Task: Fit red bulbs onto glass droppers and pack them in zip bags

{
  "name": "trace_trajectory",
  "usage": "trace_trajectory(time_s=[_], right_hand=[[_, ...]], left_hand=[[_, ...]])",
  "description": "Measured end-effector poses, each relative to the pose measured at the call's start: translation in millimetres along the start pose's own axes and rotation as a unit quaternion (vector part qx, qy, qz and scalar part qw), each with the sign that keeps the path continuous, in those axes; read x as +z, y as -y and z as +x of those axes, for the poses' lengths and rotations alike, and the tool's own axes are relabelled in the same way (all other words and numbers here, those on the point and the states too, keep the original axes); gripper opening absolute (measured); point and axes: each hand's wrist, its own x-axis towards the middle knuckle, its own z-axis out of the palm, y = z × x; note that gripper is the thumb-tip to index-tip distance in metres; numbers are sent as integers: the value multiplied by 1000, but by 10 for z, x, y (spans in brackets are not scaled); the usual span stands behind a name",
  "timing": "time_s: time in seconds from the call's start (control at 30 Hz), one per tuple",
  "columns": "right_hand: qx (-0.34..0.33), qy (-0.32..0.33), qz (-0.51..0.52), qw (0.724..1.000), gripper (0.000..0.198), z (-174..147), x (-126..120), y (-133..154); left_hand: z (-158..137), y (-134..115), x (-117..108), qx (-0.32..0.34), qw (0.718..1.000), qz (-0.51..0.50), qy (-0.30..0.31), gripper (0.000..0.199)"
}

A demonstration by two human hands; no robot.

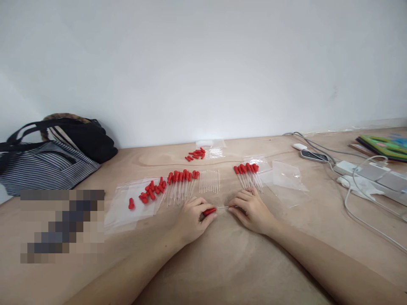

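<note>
Right now, on my remote feed, my left hand [194, 217] pinches a red bulb [209, 211] between thumb and fingers, while my right hand [251, 210] grips a thin clear tube [223, 207] end-on to it (whether the two touch, I can't tell from here). Both sit just above the wooden table [229, 262]. Beyond them I see a row of bare tubes [210, 181], with red-topped droppers [181, 176] to its left and a smaller bunch [248, 168] to its right.
</note>
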Motion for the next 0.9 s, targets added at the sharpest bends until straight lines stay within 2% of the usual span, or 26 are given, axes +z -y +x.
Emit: trace_trajectory(time_s=[0.2,0.47,0.77,0.9], right_hand=[[3,-8,-5,1000,12,10,29,32],[3,-14,-4,1000,13,1,33,144],[-33,-56,-8,998,15,-31,21,175],[-64,-78,-17,995,14,-27,16,173]], left_hand=[[20,-21,62,-40,999,-6,-5,10],[-16,-3,99,-48,998,13,-32,10],[-41,-47,66,51,992,43,-103,15],[-51,-57,51,69,989,54,-115,15]])
